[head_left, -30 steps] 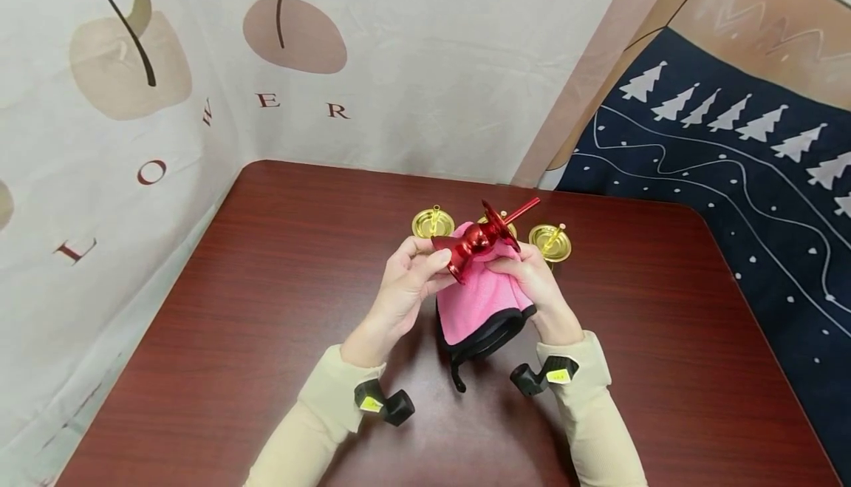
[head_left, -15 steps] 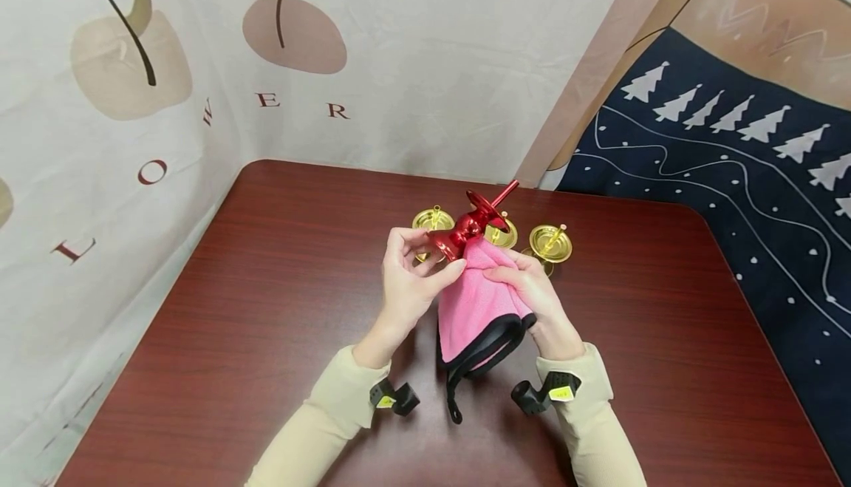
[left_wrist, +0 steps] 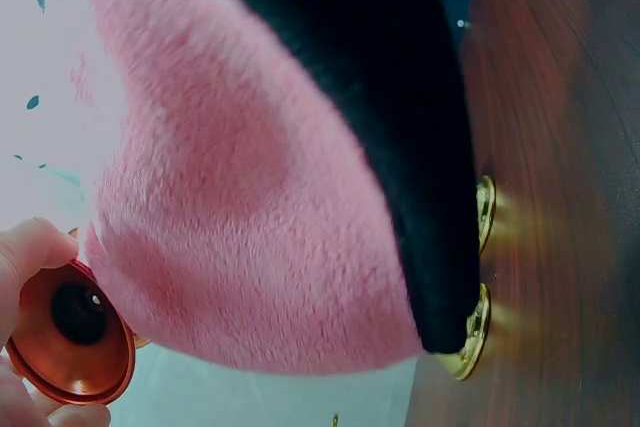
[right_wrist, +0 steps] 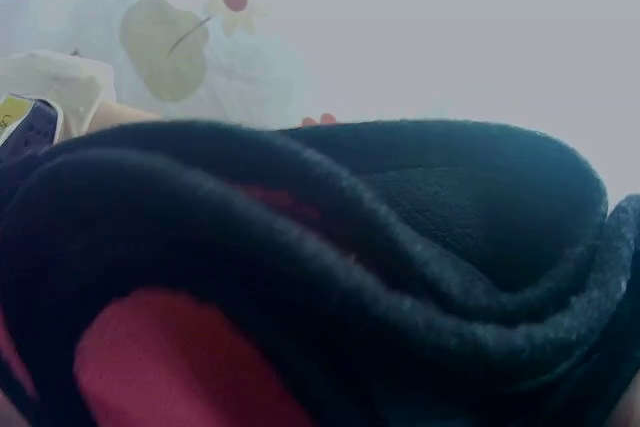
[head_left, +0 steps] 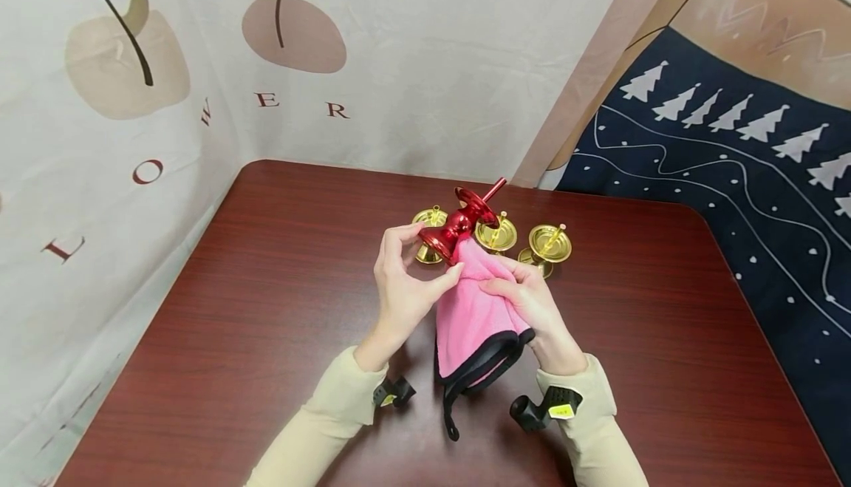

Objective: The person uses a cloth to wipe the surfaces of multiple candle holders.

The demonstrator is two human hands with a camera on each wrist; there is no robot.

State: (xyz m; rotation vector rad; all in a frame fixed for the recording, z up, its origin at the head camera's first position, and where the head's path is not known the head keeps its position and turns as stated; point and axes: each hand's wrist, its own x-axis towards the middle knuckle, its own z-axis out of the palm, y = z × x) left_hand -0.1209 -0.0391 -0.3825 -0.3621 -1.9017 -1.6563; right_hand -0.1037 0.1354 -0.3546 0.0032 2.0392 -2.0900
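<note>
A shiny red candlestick with a flared foot, a dish and a thin rod is tilted up to the right above the table. My left hand grips its foot between thumb and fingers; the left wrist view looks into the hollow underside of the foot. With my right hand I hold a pink cloth with black edging, its top against the candlestick's body. The cloth hangs down between my hands, a black loop at its lower end. In the right wrist view black edging hides my right fingers.
Three gold candlesticks stand behind my hands: the left one partly hidden by the red one, a middle one and a right one. The brown table meets a white printed curtain at its back edge.
The red candlestick has shifted left and turned in my left hand, uncovering the middle gold candlestick. The cloth hangs lower, and my right hand has moved slightly down, still holding it.
</note>
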